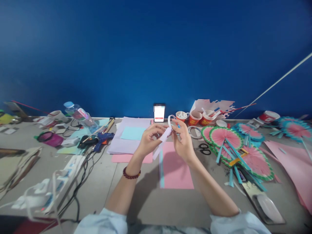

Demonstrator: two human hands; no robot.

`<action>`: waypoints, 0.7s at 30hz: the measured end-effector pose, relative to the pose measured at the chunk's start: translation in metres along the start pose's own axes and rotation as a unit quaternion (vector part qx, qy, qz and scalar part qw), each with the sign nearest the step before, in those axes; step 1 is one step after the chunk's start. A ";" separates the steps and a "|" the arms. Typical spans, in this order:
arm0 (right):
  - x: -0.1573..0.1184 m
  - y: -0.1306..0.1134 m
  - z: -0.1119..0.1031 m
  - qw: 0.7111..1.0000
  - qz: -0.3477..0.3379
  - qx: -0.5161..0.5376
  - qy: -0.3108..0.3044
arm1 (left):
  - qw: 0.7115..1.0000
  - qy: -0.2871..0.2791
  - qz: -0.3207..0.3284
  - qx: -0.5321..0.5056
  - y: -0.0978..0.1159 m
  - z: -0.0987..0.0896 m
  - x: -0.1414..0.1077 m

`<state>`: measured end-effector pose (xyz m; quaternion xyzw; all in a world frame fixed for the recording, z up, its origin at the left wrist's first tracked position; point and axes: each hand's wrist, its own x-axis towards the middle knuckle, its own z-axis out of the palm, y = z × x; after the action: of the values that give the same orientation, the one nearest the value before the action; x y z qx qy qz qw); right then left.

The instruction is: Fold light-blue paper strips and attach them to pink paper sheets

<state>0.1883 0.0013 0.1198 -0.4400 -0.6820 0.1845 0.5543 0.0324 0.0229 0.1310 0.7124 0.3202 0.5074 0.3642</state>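
A pale lavender paper strip (166, 134) is held up above the table, one end curling into a loop at the top and the other hanging down. My left hand (151, 138) pinches it from the left with curled fingers. From the other side my right hand (183, 142) grips the strip near its looped part, thumb and fingers closed. A small blue item (178, 126) shows by the right fingertips, too small to name. Below the hands lies a pink paper sheet (177, 172) with a light blue edge along its left side.
Lavender sheets (122, 143) carry a light blue paper (133, 133). A phone (159, 113) leans on the blue wall. Left are a glue gun (102, 139), bottle (81, 115) and power strip (64, 178). Right are scissors (204, 149), paper cups (195, 119) and watermelon-coloured paper fans (226, 138).
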 end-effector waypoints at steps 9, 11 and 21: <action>0.000 0.005 0.002 0.999 -0.039 0.016 0.009 | 1.000 -0.008 0.024 -0.019 0.001 0.001 -0.001; 0.000 0.006 0.003 0.998 -0.053 0.025 0.014 | 0.999 -0.005 0.039 -0.003 0.001 0.001 -0.001; -0.005 -0.001 0.005 0.987 0.099 0.119 -0.051 | 0.989 0.059 0.096 0.097 -0.005 0.009 -0.002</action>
<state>0.1830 -0.0025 0.1159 -0.4263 -0.6353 0.3409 0.5463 0.0396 0.0217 0.1240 0.7408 0.3186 0.5476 0.2232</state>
